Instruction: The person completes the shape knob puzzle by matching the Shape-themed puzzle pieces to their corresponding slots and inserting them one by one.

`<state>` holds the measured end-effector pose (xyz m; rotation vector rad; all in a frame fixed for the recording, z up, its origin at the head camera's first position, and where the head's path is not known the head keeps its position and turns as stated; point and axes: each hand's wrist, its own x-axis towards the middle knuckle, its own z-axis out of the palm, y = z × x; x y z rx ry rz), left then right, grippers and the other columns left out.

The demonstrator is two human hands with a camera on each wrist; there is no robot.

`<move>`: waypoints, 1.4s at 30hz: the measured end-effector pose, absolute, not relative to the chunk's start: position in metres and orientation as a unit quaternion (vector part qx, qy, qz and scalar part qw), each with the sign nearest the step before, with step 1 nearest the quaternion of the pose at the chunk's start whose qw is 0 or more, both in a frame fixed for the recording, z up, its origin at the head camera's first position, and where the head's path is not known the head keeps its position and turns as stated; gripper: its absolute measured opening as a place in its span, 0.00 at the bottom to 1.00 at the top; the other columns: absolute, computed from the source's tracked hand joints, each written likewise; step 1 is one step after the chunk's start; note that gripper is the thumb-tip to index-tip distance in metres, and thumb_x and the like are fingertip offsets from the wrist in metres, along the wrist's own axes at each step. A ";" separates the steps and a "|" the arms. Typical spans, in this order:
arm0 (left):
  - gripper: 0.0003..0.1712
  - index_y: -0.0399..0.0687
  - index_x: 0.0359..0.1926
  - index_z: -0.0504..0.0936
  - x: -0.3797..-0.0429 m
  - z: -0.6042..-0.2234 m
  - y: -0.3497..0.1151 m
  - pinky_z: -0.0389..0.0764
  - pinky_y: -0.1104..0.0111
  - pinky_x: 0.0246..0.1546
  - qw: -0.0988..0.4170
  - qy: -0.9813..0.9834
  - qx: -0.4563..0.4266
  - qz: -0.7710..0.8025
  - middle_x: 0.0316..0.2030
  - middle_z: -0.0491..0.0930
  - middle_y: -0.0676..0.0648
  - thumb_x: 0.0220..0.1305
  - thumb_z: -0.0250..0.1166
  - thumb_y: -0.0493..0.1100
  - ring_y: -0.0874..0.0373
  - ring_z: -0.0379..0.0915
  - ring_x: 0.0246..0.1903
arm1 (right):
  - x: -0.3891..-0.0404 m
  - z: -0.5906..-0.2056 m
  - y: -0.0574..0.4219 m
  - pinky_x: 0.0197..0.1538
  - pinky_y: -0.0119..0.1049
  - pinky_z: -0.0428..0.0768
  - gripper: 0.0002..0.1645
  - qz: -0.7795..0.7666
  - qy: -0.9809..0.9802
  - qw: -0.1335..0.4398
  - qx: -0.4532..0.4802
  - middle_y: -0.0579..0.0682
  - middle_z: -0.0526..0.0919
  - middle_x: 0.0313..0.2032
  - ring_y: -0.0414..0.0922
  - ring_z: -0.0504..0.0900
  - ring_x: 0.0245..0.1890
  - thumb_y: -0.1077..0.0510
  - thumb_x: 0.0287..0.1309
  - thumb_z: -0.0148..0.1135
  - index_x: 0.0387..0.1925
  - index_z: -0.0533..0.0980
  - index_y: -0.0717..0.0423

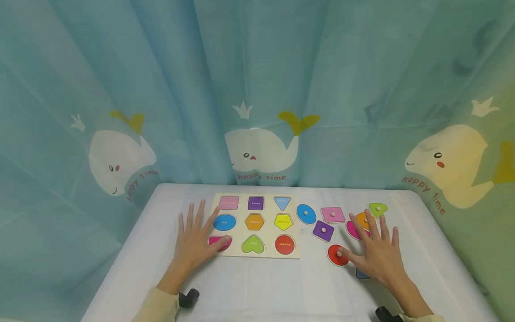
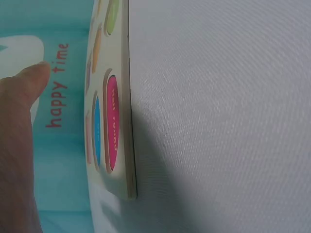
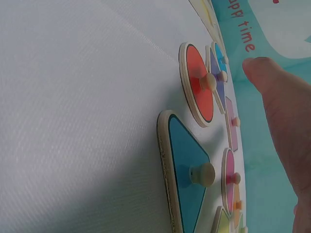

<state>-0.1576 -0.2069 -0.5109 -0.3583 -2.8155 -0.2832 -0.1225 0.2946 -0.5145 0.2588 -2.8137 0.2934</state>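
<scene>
Your left hand [image 1: 196, 243] lies flat with its fingers spread and released, gripping nothing, its fingertips on the left edge of the puzzle board [image 1: 258, 226], whose shaped recesses show their colours unfilled; the thumb covers part of the pink recess [image 2: 112, 122] at the near left corner. To the right of the board the loose pegged pieces are scattered on the white tablecloth [image 1: 257, 286]: a blue oval [image 1: 306, 214], a pink square [image 1: 332, 214], a purple square [image 1: 323, 230], then the red circle [image 1: 337, 255] by your thumb. Your right hand [image 1: 376, 255] is also open and relaxed, hovering over or resting on the magenta, orange and blue pieces beneath it; I cannot tell whether it touches them. The likely slip is a sweep of that palm knocking the small knobs, sliding pieces toward the table's right edge, or your left hand nudging the board askew.
</scene>
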 end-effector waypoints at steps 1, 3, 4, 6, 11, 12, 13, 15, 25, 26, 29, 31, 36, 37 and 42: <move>0.56 0.58 0.79 0.61 -0.158 -0.511 -0.208 0.37 0.30 0.72 0.145 -0.977 -0.125 -0.097 0.81 0.46 0.37 0.54 0.66 0.74 0.30 0.37 0.78 | -0.123 -0.515 0.294 0.67 0.82 0.40 0.66 0.100 -0.979 0.151 0.091 0.62 0.48 0.79 0.71 0.38 0.78 0.29 0.46 0.71 0.82 0.51 0.36; 0.56 0.59 0.79 0.61 -0.158 -0.511 -0.209 0.37 0.30 0.72 0.145 -0.977 -0.124 -0.094 0.81 0.46 0.37 0.54 0.66 0.74 0.30 0.37 0.78 | -0.123 -0.515 0.293 0.67 0.82 0.40 0.66 0.099 -0.979 0.153 0.093 0.62 0.47 0.79 0.72 0.41 0.77 0.29 0.46 0.72 0.82 0.51 0.36; 0.56 0.59 0.79 0.61 -0.158 -0.511 -0.210 0.39 0.30 0.72 0.145 -0.977 -0.124 -0.095 0.81 0.46 0.37 0.54 0.66 0.74 0.30 0.38 0.78 | -0.124 -0.514 0.293 0.67 0.82 0.39 0.66 0.101 -0.978 0.155 0.094 0.62 0.47 0.79 0.73 0.43 0.77 0.29 0.45 0.72 0.82 0.51 0.36; 0.57 0.59 0.80 0.60 -0.159 -0.512 -0.212 0.41 0.30 0.72 0.138 -0.977 -0.125 -0.101 0.81 0.46 0.37 0.54 0.66 0.74 0.30 0.40 0.78 | -0.124 -0.514 0.294 0.68 0.81 0.39 0.66 0.103 -0.978 0.157 0.096 0.62 0.48 0.79 0.73 0.46 0.76 0.29 0.45 0.73 0.82 0.52 0.36; 0.61 0.57 0.82 0.53 -0.162 -0.520 -0.223 0.54 0.32 0.70 0.075 -0.971 -0.123 -0.189 0.80 0.49 0.37 0.54 0.70 0.72 0.33 0.47 0.77 | -0.129 -0.514 0.298 0.69 0.79 0.38 0.64 0.117 -0.975 0.157 0.102 0.63 0.51 0.78 0.73 0.49 0.74 0.30 0.47 0.73 0.81 0.53 0.37; 0.63 0.57 0.82 0.52 -0.162 -0.521 -0.226 0.56 0.32 0.70 0.057 -0.968 -0.119 -0.213 0.80 0.49 0.38 0.53 0.70 0.71 0.35 0.48 0.77 | -0.131 -0.514 0.299 0.69 0.79 0.38 0.64 0.123 -0.974 0.157 0.103 0.63 0.52 0.78 0.73 0.50 0.74 0.31 0.47 0.73 0.81 0.53 0.37; 0.64 0.57 0.82 0.51 -0.162 -0.524 -0.229 0.57 0.31 0.69 0.043 -0.964 -0.117 -0.236 0.80 0.50 0.38 0.52 0.72 0.71 0.35 0.48 0.77 | -0.133 -0.513 0.299 0.69 0.79 0.39 0.63 0.127 -0.974 0.155 0.105 0.64 0.53 0.78 0.73 0.50 0.74 0.31 0.48 0.73 0.81 0.54 0.37; 0.67 0.56 0.83 0.50 -0.162 -0.528 -0.236 0.55 0.30 0.69 0.020 -0.957 -0.111 -0.268 0.80 0.52 0.39 0.50 0.74 0.70 0.37 0.48 0.77 | -0.138 -0.511 0.299 0.69 0.80 0.42 0.61 0.137 -0.973 0.150 0.110 0.65 0.55 0.77 0.73 0.53 0.73 0.34 0.49 0.74 0.80 0.56 0.38; 0.66 0.51 0.80 0.57 -0.162 -0.531 -0.249 0.41 0.30 0.71 -0.018 -0.956 -0.139 -0.257 0.78 0.57 0.37 0.46 0.77 0.69 0.33 0.44 0.77 | -0.174 -0.503 0.302 0.65 0.77 0.61 0.49 0.203 -0.967 0.075 0.137 0.64 0.66 0.73 0.71 0.63 0.71 0.45 0.57 0.75 0.76 0.64 0.49; 0.66 0.51 0.80 0.58 -0.162 -0.530 -0.250 0.40 0.30 0.72 -0.022 -0.957 -0.138 -0.255 0.78 0.57 0.37 0.46 0.77 0.70 0.33 0.44 0.77 | -0.179 -0.502 0.301 0.65 0.75 0.64 0.48 0.209 -0.966 0.064 0.141 0.64 0.68 0.72 0.70 0.64 0.70 0.46 0.57 0.75 0.75 0.65 0.49; 0.65 0.50 0.79 0.61 -0.163 -0.529 -0.252 0.37 0.30 0.72 -0.031 -0.958 -0.135 -0.251 0.78 0.56 0.36 0.45 0.77 0.70 0.32 0.42 0.78 | -0.196 -0.501 0.300 0.64 0.71 0.69 0.43 0.227 -0.961 0.037 0.156 0.63 0.73 0.69 0.67 0.68 0.69 0.49 0.59 0.75 0.73 0.68 0.53; 0.65 0.50 0.78 0.62 -0.164 -0.532 -0.255 0.36 0.30 0.72 -0.032 -0.958 -0.133 -0.252 0.78 0.55 0.36 0.44 0.77 0.70 0.32 0.41 0.78 | -0.206 -0.501 0.299 0.64 0.70 0.69 0.39 0.234 -0.958 0.027 0.162 0.63 0.75 0.66 0.67 0.69 0.68 0.51 0.60 0.75 0.70 0.72 0.55; 0.62 0.51 0.77 0.66 -0.162 -0.540 -0.258 0.36 0.30 0.72 -0.025 -0.955 -0.136 -0.264 0.78 0.55 0.37 0.43 0.78 0.70 0.33 0.41 0.78 | -0.223 -0.503 0.298 0.64 0.73 0.68 0.26 0.250 -0.958 0.005 0.143 0.65 0.79 0.61 0.69 0.70 0.67 0.53 0.60 0.74 0.58 0.80 0.57; 0.62 0.52 0.76 0.67 -0.162 -0.541 -0.258 0.36 0.30 0.72 -0.024 -0.954 -0.138 -0.264 0.78 0.55 0.37 0.44 0.78 0.70 0.33 0.41 0.78 | -0.225 -0.504 0.298 0.63 0.73 0.68 0.24 0.251 -0.958 -0.001 0.136 0.66 0.79 0.61 0.70 0.70 0.67 0.53 0.61 0.74 0.57 0.81 0.57; 0.59 0.53 0.75 0.70 -0.162 -0.542 -0.258 0.38 0.29 0.71 -0.008 -0.955 -0.144 -0.260 0.78 0.57 0.36 0.44 0.78 0.70 0.32 0.43 0.77 | -0.233 -0.510 0.299 0.62 0.72 0.71 0.20 0.260 -0.959 -0.021 0.115 0.65 0.80 0.60 0.70 0.70 0.66 0.53 0.63 0.72 0.54 0.83 0.56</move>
